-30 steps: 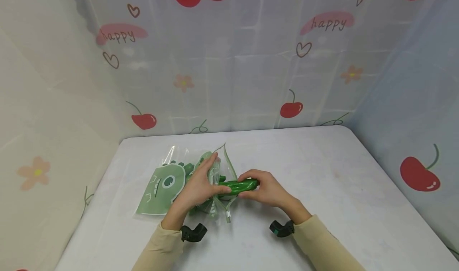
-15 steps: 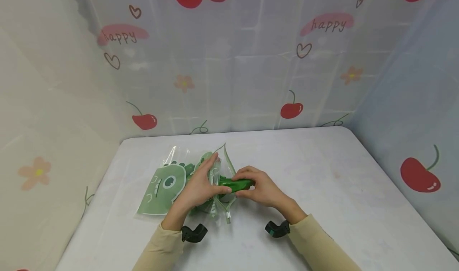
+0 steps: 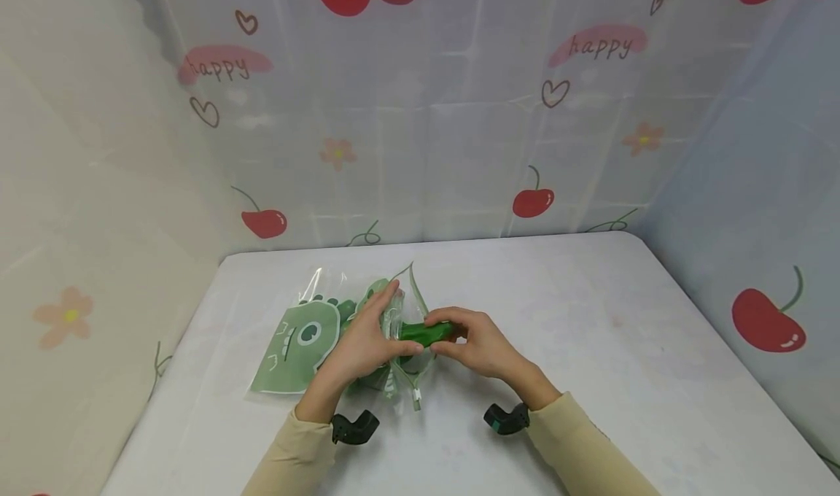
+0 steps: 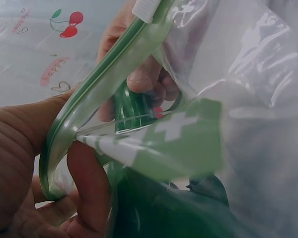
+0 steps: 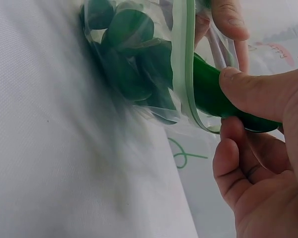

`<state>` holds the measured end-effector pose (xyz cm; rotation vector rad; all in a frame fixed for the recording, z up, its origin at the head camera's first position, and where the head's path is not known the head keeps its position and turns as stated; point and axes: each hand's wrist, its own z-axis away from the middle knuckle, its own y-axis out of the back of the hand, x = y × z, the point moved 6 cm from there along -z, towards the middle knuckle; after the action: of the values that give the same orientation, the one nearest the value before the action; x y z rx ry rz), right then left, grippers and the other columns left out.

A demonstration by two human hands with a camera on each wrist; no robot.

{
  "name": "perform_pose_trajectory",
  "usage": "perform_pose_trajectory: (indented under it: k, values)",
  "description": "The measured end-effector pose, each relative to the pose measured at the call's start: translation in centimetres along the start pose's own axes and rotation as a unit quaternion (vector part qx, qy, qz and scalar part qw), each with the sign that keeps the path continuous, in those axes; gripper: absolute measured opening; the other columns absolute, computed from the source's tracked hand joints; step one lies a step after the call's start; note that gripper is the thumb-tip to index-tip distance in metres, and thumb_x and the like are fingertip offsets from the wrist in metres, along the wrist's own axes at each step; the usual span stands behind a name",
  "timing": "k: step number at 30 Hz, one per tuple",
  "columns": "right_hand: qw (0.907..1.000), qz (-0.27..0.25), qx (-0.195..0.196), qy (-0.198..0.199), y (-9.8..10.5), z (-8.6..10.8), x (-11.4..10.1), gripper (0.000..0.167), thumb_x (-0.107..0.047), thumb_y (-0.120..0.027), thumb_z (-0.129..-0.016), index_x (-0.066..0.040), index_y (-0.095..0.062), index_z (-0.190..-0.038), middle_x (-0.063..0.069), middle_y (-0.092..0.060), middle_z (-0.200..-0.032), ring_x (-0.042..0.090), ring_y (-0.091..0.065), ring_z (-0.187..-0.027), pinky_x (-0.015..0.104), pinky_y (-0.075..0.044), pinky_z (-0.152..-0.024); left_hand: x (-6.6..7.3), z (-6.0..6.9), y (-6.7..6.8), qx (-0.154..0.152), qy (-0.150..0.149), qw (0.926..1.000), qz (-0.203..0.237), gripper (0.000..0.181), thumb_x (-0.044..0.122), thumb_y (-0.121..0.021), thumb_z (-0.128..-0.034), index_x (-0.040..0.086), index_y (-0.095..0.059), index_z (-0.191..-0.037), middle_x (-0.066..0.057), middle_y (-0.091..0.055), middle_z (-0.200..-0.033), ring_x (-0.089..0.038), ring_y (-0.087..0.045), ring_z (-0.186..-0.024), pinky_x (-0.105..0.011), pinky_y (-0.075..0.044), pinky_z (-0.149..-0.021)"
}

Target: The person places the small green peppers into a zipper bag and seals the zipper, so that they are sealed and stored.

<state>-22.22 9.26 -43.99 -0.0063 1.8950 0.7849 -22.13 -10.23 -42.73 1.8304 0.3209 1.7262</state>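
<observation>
A clear zip bag [image 3: 298, 357] printed with a green cartoon dinosaur lies on the table, its mouth facing right. My left hand [image 3: 361, 346] holds the bag's mouth, with the green zip strip [image 4: 92, 84] between thumb and fingers in the left wrist view. My right hand [image 3: 482, 344] pinches a long, glossy green pepper [image 3: 423, 333] by its right end. The pepper's other end is inside the bag's mouth, past the strip in the right wrist view. Several dark green rounded things [image 5: 131, 64] sit inside the bag; plastic and print blur their kind.
The white table [image 3: 590, 350] extends to the right of and behind the hands. A curtain [image 3: 459, 131] with cherries, hearts and flowers rises behind it and along both sides. A white slider [image 4: 145, 9] sits on the zip strip.
My right hand has moved left with the pepper, and less of the pepper shows outside the bag. My left hand and the bag have hardly moved.
</observation>
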Motion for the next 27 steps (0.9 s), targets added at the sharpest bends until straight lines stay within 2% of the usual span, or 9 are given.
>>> perform_pose_trajectory:
  k: [13,20,27]
  values:
    - [0.9996,-0.026,-0.003,0.006,-0.26,-0.28,-0.03,0.04,-0.009,-0.076,-0.093,-0.008,-0.065,-0.131,0.009,-0.069,-0.128,0.014,-0.068,-0.095,0.03,-0.059,-0.085,-0.16,0.04,-0.25,-0.007,0.009,0.9999,-0.002,0.117,0.043,-0.093,-0.0742,0.034,-0.02,-0.165,-0.003,-0.033,-0.168,-0.038,-0.025,-0.156,-0.069,-0.035,-0.113]
    - [0.999,-0.043,-0.004,-0.01,-0.45,-0.44,0.1,0.038,-0.008,-0.075,-0.094,-0.01,-0.065,-0.131,0.008,-0.069,-0.131,0.016,-0.069,-0.101,0.029,-0.058,-0.09,-0.07,0.08,-0.19,-0.005,0.005,1.0,0.001,0.117,0.041,-0.094,-0.0741,0.032,-0.021,-0.165,-0.004,-0.033,-0.168,-0.039,-0.024,-0.156,-0.07,-0.034,-0.113]
    - [0.9986,-0.051,0.005,-0.005,-0.33,-0.51,0.01,0.034,-0.007,-0.072,-0.096,-0.012,-0.068,-0.129,0.007,-0.063,-0.133,0.022,-0.068,-0.106,0.031,-0.058,-0.092,-0.04,0.03,-0.14,-0.003,0.001,1.0,-0.002,0.117,0.04,-0.094,-0.074,0.028,-0.022,-0.166,-0.005,-0.033,-0.168,-0.04,-0.025,-0.156,-0.071,-0.035,-0.112]
